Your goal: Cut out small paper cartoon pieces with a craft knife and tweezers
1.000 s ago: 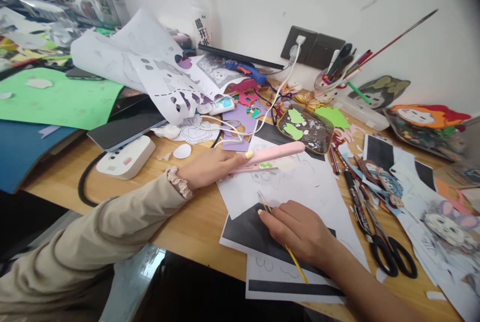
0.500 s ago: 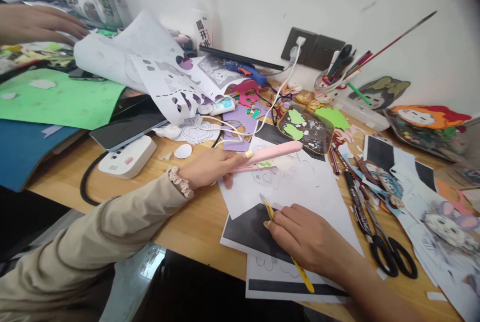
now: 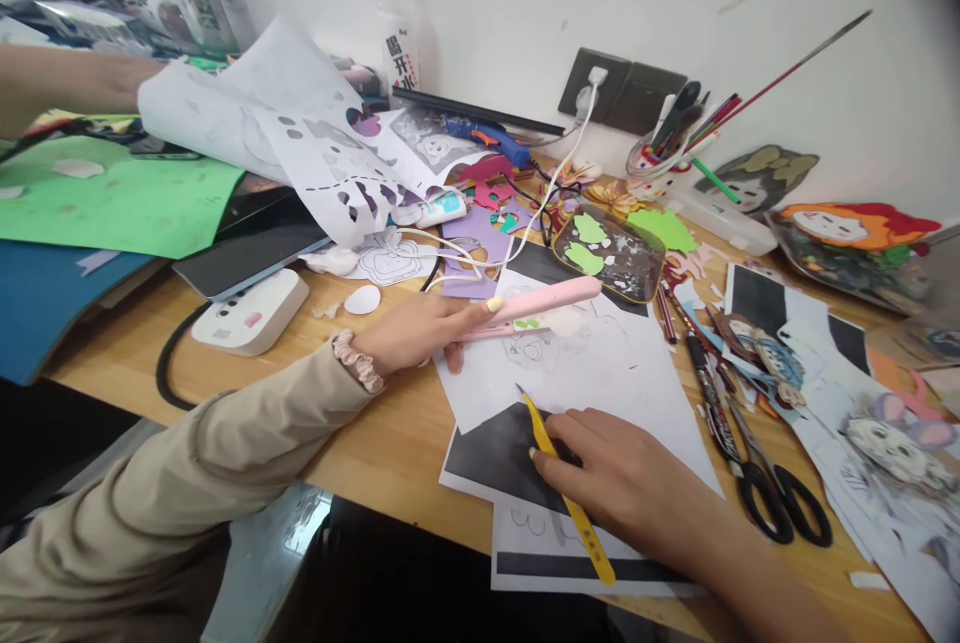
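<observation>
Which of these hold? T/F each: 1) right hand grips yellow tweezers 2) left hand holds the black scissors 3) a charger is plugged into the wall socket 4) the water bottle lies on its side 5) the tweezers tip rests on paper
1) True: the right hand grips the yellow tweezers.
2) False: the left hand holds a pink pen-shaped tool; the black scissors lie untouched on the table, right of the papers.
3) True: a white charger sits in the wall socket.
4) False: the water bottle stands upright by the wall.
5) True: the tip rests on the white sheet.
</observation>
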The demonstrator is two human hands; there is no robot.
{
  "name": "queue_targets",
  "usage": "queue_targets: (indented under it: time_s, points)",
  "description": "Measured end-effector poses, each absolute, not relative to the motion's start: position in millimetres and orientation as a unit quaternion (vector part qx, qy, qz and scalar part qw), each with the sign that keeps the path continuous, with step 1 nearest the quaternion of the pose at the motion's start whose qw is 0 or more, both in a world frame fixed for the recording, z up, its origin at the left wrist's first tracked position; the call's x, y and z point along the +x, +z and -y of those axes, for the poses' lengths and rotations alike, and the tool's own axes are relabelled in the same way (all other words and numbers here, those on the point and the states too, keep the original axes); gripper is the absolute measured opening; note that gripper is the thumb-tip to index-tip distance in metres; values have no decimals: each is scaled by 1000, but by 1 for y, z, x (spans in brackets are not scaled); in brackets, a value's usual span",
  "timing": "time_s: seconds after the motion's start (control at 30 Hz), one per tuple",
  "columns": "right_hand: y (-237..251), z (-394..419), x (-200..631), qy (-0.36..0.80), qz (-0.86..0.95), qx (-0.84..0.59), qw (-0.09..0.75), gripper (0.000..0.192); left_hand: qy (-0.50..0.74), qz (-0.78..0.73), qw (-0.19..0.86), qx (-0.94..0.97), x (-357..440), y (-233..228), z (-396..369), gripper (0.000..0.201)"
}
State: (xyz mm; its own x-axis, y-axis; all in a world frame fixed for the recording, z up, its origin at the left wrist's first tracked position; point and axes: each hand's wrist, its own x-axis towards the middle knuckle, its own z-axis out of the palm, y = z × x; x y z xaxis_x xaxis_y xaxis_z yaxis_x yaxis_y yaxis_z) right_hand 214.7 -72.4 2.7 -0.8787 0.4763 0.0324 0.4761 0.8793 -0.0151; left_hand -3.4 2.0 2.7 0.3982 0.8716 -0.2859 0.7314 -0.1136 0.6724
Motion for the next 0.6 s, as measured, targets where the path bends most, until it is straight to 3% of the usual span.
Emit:
queue_targets:
  time_s: [0.33, 0.6]
  points:
    - [2, 64, 226, 162, 933, -320, 35, 18, 86, -540, 379, 746, -4, 2, -2, 66]
    - [6, 56, 230, 372, 830, -392, 137, 13, 86, -550, 385, 736, -3, 2, -1, 64]
